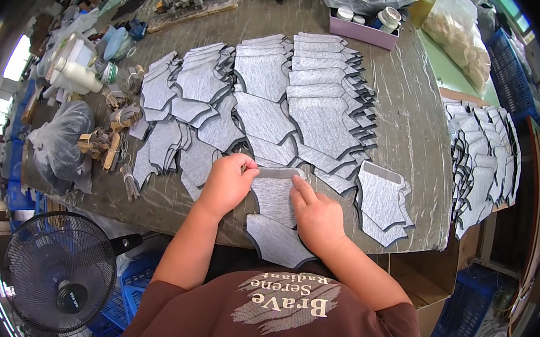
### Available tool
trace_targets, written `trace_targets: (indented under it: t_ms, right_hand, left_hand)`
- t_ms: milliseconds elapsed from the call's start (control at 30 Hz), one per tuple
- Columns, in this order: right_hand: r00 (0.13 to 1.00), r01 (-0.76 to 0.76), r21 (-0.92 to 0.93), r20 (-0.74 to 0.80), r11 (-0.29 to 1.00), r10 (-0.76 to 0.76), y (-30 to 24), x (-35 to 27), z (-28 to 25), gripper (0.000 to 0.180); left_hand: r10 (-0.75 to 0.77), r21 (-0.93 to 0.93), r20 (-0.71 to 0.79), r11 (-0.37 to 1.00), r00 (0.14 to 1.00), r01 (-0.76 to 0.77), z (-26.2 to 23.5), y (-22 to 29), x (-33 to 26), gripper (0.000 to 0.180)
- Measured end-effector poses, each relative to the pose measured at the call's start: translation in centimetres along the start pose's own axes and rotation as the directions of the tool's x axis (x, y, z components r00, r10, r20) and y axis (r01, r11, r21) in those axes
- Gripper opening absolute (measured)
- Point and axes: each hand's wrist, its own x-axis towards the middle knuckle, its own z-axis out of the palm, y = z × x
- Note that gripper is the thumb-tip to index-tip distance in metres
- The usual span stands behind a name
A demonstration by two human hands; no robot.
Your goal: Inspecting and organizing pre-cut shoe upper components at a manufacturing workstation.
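Note:
Between my hands is a grey flecked fabric cut piece [273, 198] with dark edges and a darker grey strip [280, 173] along its far edge. My left hand [228, 183] pinches the strip's left end between thumb and fingers. At the right end, my right hand [317, 220] is closed on the piece's corner, its thumb partly hidden. Another grey piece [279, 241] lies partly beneath, overhanging the table's near edge. To the right rests a small stack of pieces [381, 199], the top one with a darker strip along its far edge.
Overlapping rows of similar grey pieces [326, 125] cover the table's middle. Banded bundles of strips [115, 118] and a clear plastic bag [65, 139] lie left. A purple box [364, 31] holds jars at the back. A black fan [62, 272] stands lower left. More pieces [482, 156] lie right.

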Motion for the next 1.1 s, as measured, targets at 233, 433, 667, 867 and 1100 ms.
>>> trace_targets:
  t_ms: [233,433,667,867,1100]
  right_hand:
    - [1.0,-0.01,0.014,0.025,1.0,0.01,0.0,0.0,-0.2,0.031]
    - [0.885,-0.196,0.498,-0.281,0.845,0.371,0.4,0.3,-0.9,0.041]
    - [0.794,-0.334,0.89,0.088,0.31,0.602,2.9,-0.7,-3.5,0.035]
    - [0.783,-0.326,0.934,0.181,0.145,0.594,3.4,-0.7,-3.1,0.03]
    - [0.749,-0.148,0.968,0.242,-0.201,0.616,4.0,-0.9,-3.2,0.03]
  left_hand:
    - [0.289,0.356,-0.086,0.903,0.954,-0.241,0.6,0.7,-0.2,0.009]
    - [0.377,0.109,-0.187,0.926,0.907,-0.363,0.9,0.0,-1.0,0.008]
    - [0.058,-0.382,-0.109,0.919,0.992,-0.096,1.4,1.9,-2.7,0.01]
    - [0.117,-0.244,0.295,0.969,0.948,-0.044,2.5,3.3,-5.9,0.018]
    - [0.357,0.059,0.105,0.929,0.928,-0.365,3.8,1.7,-5.7,0.017]
